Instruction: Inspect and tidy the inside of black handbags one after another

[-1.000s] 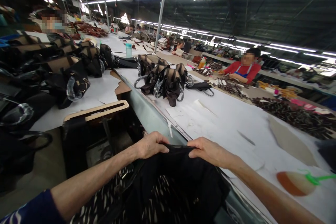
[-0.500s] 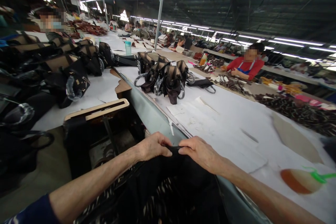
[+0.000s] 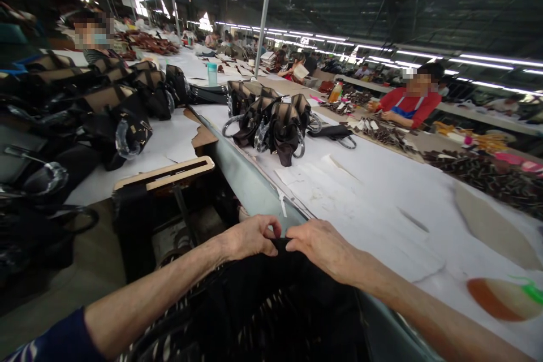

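Observation:
My left hand (image 3: 254, 236) and my right hand (image 3: 322, 244) come almost together at the top edge of black fabric (image 3: 284, 280). Each one pinches that edge between thumb and fingers. Below them the fabric hangs dark over my lap, where its full shape cannot be made out. Pale flecks show on dark material under my left forearm. Just left of my hands stands a dark machine or stand topped by a slotted cream plate (image 3: 182, 171).
A white-covered table (image 3: 360, 209) stretches ahead and right, bearing several black handbags (image 3: 280, 130) with wrapped handles. More black bags (image 3: 123, 107) crowd the left table. An orange-brown bottle (image 3: 500, 298) lies at right. A person in red (image 3: 411, 104) sits across the table.
The view has turned slightly left, so the surroundings appear shifted right. The fingers of my left hand are a little more curled and raised; both hands keep hold of the fabric edge.

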Motion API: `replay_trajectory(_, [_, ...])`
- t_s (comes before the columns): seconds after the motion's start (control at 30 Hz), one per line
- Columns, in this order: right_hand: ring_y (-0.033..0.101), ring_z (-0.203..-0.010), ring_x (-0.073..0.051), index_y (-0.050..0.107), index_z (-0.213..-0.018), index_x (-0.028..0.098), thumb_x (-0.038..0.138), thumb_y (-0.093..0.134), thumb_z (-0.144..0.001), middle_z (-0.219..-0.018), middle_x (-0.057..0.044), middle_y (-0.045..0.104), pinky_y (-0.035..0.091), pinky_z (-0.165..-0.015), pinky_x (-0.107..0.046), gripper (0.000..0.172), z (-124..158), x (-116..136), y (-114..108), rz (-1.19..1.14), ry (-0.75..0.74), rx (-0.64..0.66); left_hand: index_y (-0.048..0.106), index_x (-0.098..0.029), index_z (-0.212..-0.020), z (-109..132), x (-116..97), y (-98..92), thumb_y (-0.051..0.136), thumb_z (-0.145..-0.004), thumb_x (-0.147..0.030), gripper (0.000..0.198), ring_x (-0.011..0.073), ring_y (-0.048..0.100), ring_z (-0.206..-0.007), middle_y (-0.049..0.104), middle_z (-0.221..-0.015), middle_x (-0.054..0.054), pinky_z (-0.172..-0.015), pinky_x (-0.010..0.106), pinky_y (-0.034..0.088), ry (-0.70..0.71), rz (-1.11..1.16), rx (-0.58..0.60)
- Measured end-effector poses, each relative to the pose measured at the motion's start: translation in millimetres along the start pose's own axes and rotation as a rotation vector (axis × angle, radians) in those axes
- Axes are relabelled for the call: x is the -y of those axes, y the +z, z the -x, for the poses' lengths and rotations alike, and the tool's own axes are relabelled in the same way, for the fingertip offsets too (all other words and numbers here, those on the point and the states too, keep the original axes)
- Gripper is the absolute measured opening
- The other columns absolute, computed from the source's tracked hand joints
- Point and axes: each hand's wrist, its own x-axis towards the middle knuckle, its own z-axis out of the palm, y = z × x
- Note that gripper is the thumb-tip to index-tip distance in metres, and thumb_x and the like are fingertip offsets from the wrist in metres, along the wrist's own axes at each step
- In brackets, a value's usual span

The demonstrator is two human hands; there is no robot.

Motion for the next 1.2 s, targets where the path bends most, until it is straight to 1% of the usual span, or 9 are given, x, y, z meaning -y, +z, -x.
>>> replay_trajectory(0.17, [0.037,-0.052,-0.009,0.053,-0.063,0.019,0.025,0.045,-0.081,-0.053,0.006,0.038,0.026,-0.051,-0.021,0.020,-4.8,0.1,-1.7,-0.255,0.057,0.075,0.049,-0.018,-0.090,7.2,2.5,-6.8,0.058,-0.053,-0.008,0.039,0.0064,0.044,-0.046,0.061,-0.065,-0.006,-0.042,0.016,0.031,-0.012,0.001,0.058])
replay_trajectory(0.27, [0.039,-0.052,-0.009,0.053,-0.063,0.019,0.027,0.046,-0.080,-0.053,0.006,0.040,0.026,-0.050,-0.021,0.020,-8.0,-3.6,-1.0,-0.281,0.098,0.075,0.051,-0.017,-0.098,15.7,0.6,-12.5,0.062,-0.049,-0.007,0.051,0.0112,0.053,-0.060,0.064,-0.081,-0.001,-0.053,0.021,0.040,-0.053,0.042,0.090])
replay_trajectory(0.33, [0.040,-0.053,-0.009,0.054,-0.064,0.019,0.027,0.046,-0.080,-0.054,0.006,0.042,0.027,-0.050,-0.021,0.020,-10.2,-5.7,-0.6,-0.292,0.102,0.065,0.054,-0.016,-0.101,22.4,-2.4,-16.5,0.064,-0.049,-0.009,0.053,0.0141,0.056,-0.071,0.065,-0.087,0.001,-0.062,0.023,0.043,-0.048,0.044,0.086])
replay_trajectory(0.4, [0.039,-0.053,-0.009,0.053,-0.063,0.018,0.027,0.046,-0.079,-0.054,0.006,0.041,0.027,-0.050,-0.021,0.020,-12.5,-6.9,-0.4,-0.305,0.091,0.078,0.060,-0.014,-0.098,28.1,-5.8,-19.5,0.065,-0.056,-0.017,0.042,0.0141,0.055,-0.073,0.065,-0.084,0.002,-0.065,0.022,0.042,-0.046,0.013,0.068])
replay_trajectory(0.47, [0.037,-0.053,-0.009,0.052,-0.061,0.018,0.027,0.047,-0.078,-0.053,0.006,0.038,0.026,-0.050,-0.022,0.020,-15.0,-7.1,-0.2,-0.312,0.080,0.097,0.066,-0.012,-0.091,30.8,-8.0,-21.1,0.059,-0.066,-0.027,0.030,0.0121,0.053,-0.067,0.063,-0.074,0.001,-0.062,0.021,0.040,-0.038,-0.056,0.021])
replay_trajectory(0.57, [0.035,-0.052,-0.009,0.048,-0.058,0.017,0.027,0.047,-0.077,-0.052,0.007,0.033,0.025,-0.049,-0.022,0.021,-18.9,-6.9,0.5,-0.302,0.075,0.103,0.069,-0.011,-0.082,28.5,-7.8,-21.2,0.051,-0.074,-0.031,0.029,0.0092,0.044,-0.057,0.055,-0.061,-0.001,-0.056,0.020,0.036,0.035,-0.167,-0.063])
replay_trajectory(0.8, [0.032,-0.051,-0.009,0.042,-0.056,0.018,0.027,0.046,-0.076,-0.051,0.007,0.030,0.024,-0.048,-0.022,0.022,-21.4,-7.0,0.4,-0.292,0.056,0.107,0.070,-0.011,-0.075,20.2,-6.6,-21.6,0.051,-0.071,-0.026,0.025,0.0076,0.037,-0.049,0.047,-0.052,-0.004,-0.046,0.018,0.030,0.089,-0.311,-0.101])
replay_trajectory(1.0, [0.031,-0.050,-0.008,0.036,-0.055,0.018,0.025,0.046,-0.075,-0.051,0.007,0.028,0.024,-0.047,-0.021,0.023,-25.3,-9.3,2.3,-0.332,0.029,0.139,0.070,-0.010,-0.077,13.9,-2.6,-23.8,0.054,-0.065,-0.025,0.025,0.0091,0.045,-0.053,0.052,-0.055,-0.002,-0.053,0.020,0.039,0.020,-0.193,-0.087])
replay_trajectory(1.2, [0.031,-0.051,-0.008,0.036,-0.055,0.018,0.025,0.047,-0.075,-0.052,0.007,0.028,0.024,-0.048,-0.021,0.024,-28.2,-11.5,3.1,-0.312,-0.002,0.138,0.069,-0.010,-0.070,5.4,3.2,-28.0,0.056,-0.061,-0.022,0.020,0.0074,0.044,-0.049,0.051,-0.049,-0.003,-0.048,0.018,0.038,0.008,-0.150,-0.087])
